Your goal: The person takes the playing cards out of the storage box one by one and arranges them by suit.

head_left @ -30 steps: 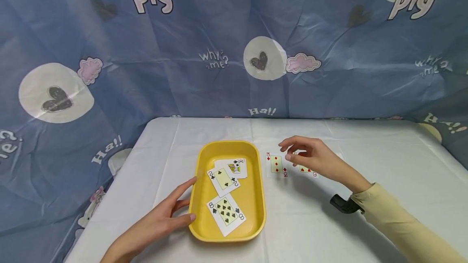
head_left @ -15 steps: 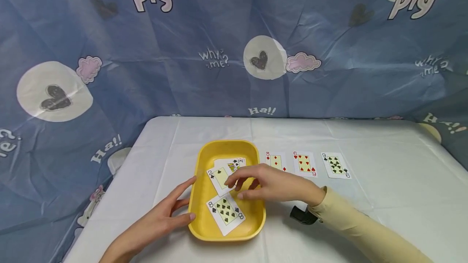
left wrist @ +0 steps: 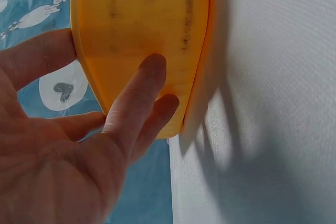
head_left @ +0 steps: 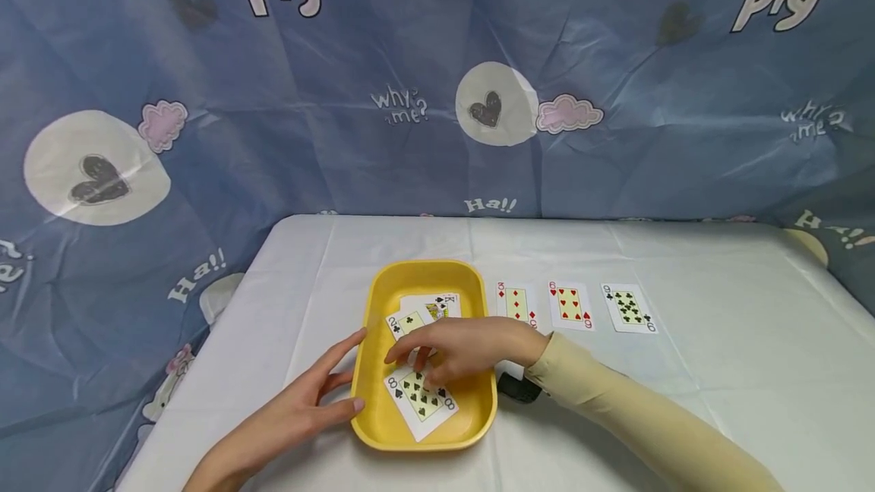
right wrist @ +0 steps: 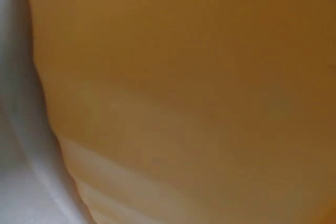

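My left hand (head_left: pixel 307 405) rests against the left side of a yellow plastic tray (head_left: pixel 491 408), its fingers spread. In the left wrist view, the fingertips of the left hand (left wrist: pixel 105 145) touch the tray's outer wall (left wrist: pixel 142 19). Inside the tray, my right hand (head_left: pixel 468 346) reaches over the playing cards with fingers bent downward. Its fingertips are at the upper part of the eight of spades (head_left: pixel 424 410); no card looks lifted. Partly covered by this hand is the two of clubs (head_left: pixel 403 323), which overlaps a king of spades (head_left: pixel 429 301). A blurred yellow tray surface (right wrist: pixel 184 77) fills the right wrist view.
To the tray's right, a three of diamonds (head_left: pixel 514 299), a six of hearts (head_left: pixel 569 305) and a nine of clubs (head_left: pixel 627 308) lie in a row, face up. A white cloth (head_left: pixel 718 310) covers the table. Behind it hangs a blue printed curtain (head_left: pixel 396 158).
My right hand has moved left from above the six of hearts into the tray, then lower over the eight of spades. The left hand has stayed at the tray's side.
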`<state>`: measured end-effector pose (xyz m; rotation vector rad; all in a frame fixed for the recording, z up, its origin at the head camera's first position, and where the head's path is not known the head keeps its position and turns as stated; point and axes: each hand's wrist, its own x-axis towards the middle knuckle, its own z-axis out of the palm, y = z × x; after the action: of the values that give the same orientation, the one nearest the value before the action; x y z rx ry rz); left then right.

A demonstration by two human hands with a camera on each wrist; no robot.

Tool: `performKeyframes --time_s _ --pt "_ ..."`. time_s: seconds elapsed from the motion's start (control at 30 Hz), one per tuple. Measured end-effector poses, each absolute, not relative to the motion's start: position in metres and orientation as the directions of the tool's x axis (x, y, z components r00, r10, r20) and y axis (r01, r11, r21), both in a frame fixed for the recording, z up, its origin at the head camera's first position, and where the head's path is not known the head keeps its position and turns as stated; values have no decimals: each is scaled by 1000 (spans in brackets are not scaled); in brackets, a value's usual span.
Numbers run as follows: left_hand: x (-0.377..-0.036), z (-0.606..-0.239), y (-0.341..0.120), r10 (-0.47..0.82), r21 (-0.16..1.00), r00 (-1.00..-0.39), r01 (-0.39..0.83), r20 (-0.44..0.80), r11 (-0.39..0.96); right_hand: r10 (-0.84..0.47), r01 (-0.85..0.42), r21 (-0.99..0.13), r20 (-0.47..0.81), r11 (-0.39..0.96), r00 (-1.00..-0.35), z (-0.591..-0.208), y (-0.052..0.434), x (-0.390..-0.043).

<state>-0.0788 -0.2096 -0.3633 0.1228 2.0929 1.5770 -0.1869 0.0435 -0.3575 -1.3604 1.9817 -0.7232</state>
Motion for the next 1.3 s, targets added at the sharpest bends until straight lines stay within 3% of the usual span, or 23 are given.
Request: performKeyframes --time_s 0.47,0.8,1.13,1.3 --pt "-75 -364 -212 383 919 -854 -238 -352 314 -903 -723 -543 -217 428 -372 -370 26 -186" --pt "-76 -364 -212 385 921 -857 -229 -344 314 -915 -748 -528 -232 404 -330 -369 25 -184" --pt "-78 -364 -212 379 919 -859 -226 -345 323 -894 -746 -492 -234 448 -382 -372 26 -183" --pt "-77 -364 -212 387 922 -859 -215 -335 321 -915 -777 -483 -211 403 -343 -372 26 -182"
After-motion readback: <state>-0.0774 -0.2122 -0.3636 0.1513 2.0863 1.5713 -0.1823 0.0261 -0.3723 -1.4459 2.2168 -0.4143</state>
